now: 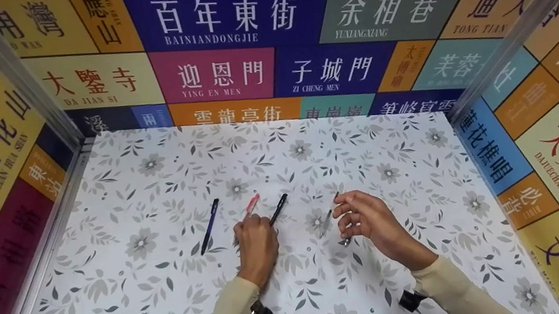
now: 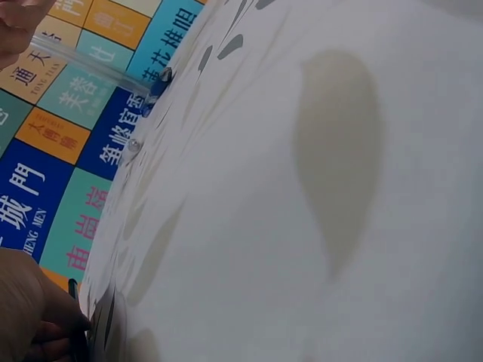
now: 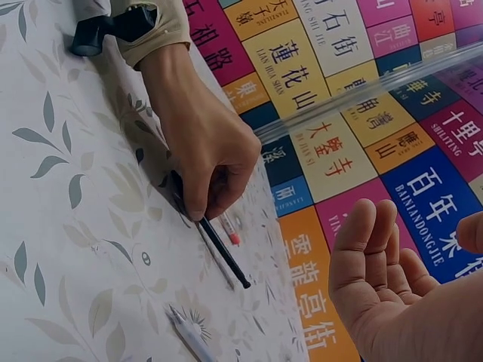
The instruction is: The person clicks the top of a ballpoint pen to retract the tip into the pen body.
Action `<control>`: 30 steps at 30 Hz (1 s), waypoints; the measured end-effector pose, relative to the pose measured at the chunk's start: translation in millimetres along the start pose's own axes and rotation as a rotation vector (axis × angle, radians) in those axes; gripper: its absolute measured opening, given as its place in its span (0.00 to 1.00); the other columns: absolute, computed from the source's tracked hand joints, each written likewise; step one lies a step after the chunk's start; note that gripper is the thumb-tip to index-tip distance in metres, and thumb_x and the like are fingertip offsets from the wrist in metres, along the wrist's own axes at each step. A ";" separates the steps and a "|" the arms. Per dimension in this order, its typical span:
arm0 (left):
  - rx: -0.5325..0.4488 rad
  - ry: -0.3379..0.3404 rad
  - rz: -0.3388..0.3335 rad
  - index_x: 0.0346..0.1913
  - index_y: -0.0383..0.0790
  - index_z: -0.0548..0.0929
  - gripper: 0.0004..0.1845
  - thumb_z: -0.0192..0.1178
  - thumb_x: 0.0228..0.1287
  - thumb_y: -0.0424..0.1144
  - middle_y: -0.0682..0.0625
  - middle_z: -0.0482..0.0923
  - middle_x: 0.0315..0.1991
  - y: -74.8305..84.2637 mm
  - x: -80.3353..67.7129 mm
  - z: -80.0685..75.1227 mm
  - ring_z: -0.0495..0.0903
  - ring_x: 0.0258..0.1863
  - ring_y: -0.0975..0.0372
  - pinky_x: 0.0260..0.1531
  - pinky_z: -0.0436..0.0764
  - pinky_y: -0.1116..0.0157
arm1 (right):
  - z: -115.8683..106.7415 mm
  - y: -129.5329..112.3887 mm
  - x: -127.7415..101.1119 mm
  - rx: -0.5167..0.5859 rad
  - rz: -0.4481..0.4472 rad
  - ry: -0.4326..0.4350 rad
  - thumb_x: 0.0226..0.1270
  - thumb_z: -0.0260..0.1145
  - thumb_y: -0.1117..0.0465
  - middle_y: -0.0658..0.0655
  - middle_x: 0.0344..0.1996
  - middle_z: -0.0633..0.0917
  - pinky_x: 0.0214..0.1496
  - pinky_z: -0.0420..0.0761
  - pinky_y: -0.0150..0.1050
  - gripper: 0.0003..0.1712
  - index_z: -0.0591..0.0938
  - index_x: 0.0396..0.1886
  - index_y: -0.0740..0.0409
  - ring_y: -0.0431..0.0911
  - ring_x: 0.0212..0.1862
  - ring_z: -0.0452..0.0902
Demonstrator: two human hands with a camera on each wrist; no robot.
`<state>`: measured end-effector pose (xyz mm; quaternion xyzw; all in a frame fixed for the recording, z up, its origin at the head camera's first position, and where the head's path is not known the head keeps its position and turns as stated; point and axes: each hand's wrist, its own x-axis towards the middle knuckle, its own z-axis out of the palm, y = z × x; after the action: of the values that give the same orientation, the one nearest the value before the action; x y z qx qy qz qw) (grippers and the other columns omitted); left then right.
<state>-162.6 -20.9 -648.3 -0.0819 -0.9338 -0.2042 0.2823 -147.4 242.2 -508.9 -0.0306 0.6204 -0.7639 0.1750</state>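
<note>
In the head view my left hand (image 1: 258, 246) reaches down to the cloth and pinches a black pen (image 1: 279, 208). The right wrist view shows thumb and fingers around that black pen (image 3: 225, 254), its far end slanting out. A pink-red pen (image 1: 252, 204) lies just beyond the left hand, which covers its lower part. My right hand (image 1: 372, 223) hovers with loosely bent fingers, holding nothing. Beside its fingertips a clear, greyish pen (image 1: 327, 220) lies on the cloth, also seen in the right wrist view as a pale pen (image 3: 190, 335). A small shiny thing (image 1: 344, 242) below the right hand is unclear.
A dark blue pen (image 1: 209, 225) lies left of the left hand. The table's floral cloth (image 1: 179, 300) spreads under everything. Panels with colourful place-name signs (image 1: 229, 17) enclose the back and sides, joined by clear corner strips (image 1: 15, 78).
</note>
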 end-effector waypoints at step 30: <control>-0.033 -0.046 0.240 0.44 0.41 0.87 0.16 0.80 0.61 0.45 0.48 0.83 0.41 50.6 -13.3 5.0 0.81 0.44 0.51 0.45 0.76 0.51 | -26.6 16.6 -5.8 -0.018 0.006 0.158 0.92 0.54 0.57 0.59 0.43 0.86 0.40 0.90 0.43 0.16 0.83 0.56 0.62 0.47 0.34 0.85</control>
<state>-140.5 26.4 -642.6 -0.2026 -0.9199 -0.1824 0.2820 -145.2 266.1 -529.9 0.0298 0.6394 -0.7577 0.1274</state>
